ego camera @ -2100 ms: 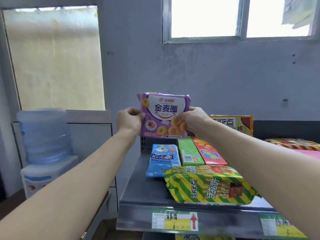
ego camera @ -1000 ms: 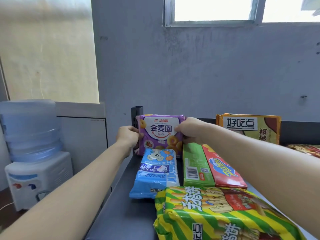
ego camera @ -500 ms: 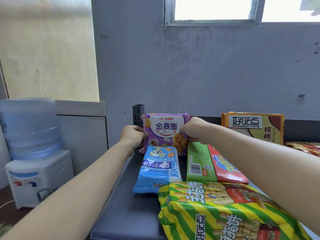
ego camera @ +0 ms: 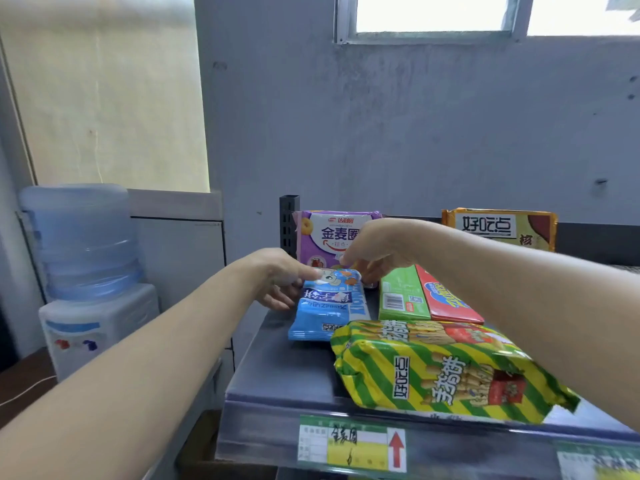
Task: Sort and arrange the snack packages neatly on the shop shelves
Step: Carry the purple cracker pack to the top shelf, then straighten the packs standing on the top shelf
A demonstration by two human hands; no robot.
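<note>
A purple ring-biscuit pack [ego camera: 325,233] stands upright at the back left of the grey metal shelf [ego camera: 284,375], with no hand on it. In front of it lies a blue snack packet [ego camera: 329,310]. My left hand [ego camera: 277,282] pinches the packet's far left corner, thumb on top. My right hand [ego camera: 377,251] has its fingertips closed on the far right corner. To the right lie a green box [ego camera: 401,296] and a red box [ego camera: 446,299]. A yellow-green striped bag [ego camera: 443,372] lies at the shelf's front edge.
An orange-brown biscuit pack [ego camera: 498,226] stands at the back right against the wall. A black slotted shelf post [ego camera: 288,220] rises at the back left corner. A water dispenser [ego camera: 86,244] stands left of the shelf. Price labels [ego camera: 353,445] run along the front rail.
The purple pack came down from mid-air and now stands at the back of the shelf. Both hands have let go of it and moved forward onto the far end of the blue packet.
</note>
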